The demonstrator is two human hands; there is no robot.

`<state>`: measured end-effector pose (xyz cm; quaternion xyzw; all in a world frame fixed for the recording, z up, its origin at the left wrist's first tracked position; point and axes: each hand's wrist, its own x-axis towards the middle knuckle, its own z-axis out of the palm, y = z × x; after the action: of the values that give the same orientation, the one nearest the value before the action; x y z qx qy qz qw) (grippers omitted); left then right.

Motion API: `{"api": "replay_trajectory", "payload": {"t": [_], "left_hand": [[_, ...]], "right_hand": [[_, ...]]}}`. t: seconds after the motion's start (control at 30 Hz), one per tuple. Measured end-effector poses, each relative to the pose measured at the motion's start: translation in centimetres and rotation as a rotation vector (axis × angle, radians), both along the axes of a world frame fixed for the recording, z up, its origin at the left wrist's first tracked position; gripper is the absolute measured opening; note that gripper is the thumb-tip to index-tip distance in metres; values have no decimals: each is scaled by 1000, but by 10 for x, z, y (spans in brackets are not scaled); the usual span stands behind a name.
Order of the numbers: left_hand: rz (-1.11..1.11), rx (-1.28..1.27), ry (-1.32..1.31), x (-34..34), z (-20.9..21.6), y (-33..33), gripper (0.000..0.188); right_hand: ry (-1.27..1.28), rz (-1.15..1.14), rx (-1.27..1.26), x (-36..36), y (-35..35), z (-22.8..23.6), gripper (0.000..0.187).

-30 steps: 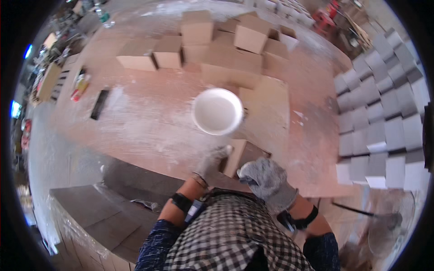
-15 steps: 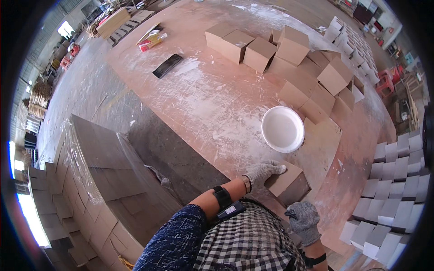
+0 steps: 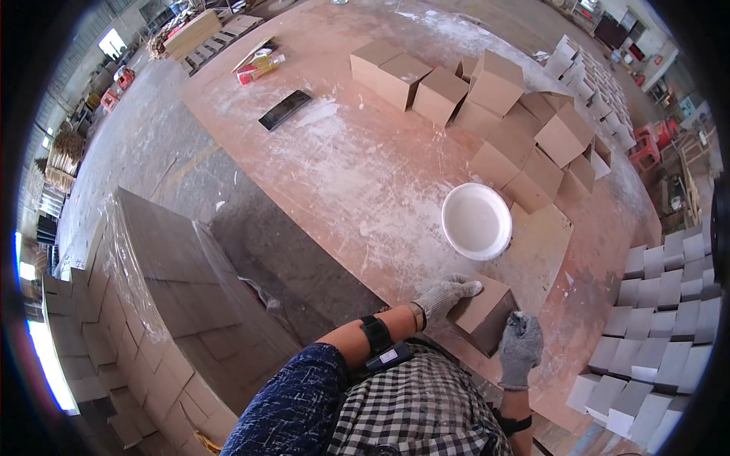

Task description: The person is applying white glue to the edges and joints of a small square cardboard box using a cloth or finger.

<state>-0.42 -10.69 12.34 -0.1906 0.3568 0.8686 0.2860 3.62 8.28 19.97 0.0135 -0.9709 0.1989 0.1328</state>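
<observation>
At the table's near edge sits a small brown cardboard box [image 3: 484, 305]. My left hand [image 3: 445, 297], in a pale knit glove, grips its left side, with one finger or thumb reaching over the top. Close against the box's right side is my right hand [image 3: 521, 351], in a grey knit glove. Its fingers are curled into a fist, and whatever they may hold is hidden. Just beyond the box stands a round white bowl [image 3: 447, 207] with whitish stuff inside.
Several brown cardboard boxes [image 3: 437, 95] cluster at the table's far right. A phone [image 3: 285, 110] and a red-and-yellow packet [image 3: 260, 69] lie farther left. Film-wrapped stacked boxes [image 3: 167, 266] stand at my left; rows of pale boxes [image 3: 646, 334] rise on the right.
My right hand has moved up and forward from below the box to its right side. My left hand has stayed on the box, and the view has shifted slightly.
</observation>
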Motion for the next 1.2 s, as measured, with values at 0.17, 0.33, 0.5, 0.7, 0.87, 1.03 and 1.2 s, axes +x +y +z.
{"api": "replay_trajectory", "payload": {"t": [0.17,0.33,0.5,0.7,0.87,1.03,1.2], "left_hand": [[-3,-20,-8,2,0,2,26],[36,82,12,7,3,6,28],[101,25,-61,10,5,11,31],[61,-63,-16,11,-1,12,37],[101,73,91,12,0,22,30],[103,1,-8,15,4,19,30],[80,-12,28,18,4,12,29]], "right_hand": [[68,329,6,17,-15,0,15],[-34,-36,143,-15,5,-9,16],[-105,-107,199,-3,-4,-10,18],[16,247,77,24,-7,-4,19],[-76,-124,254,-17,20,-20,19],[-67,-131,133,3,6,-17,18],[9,186,-6,32,-16,3,21]]}}
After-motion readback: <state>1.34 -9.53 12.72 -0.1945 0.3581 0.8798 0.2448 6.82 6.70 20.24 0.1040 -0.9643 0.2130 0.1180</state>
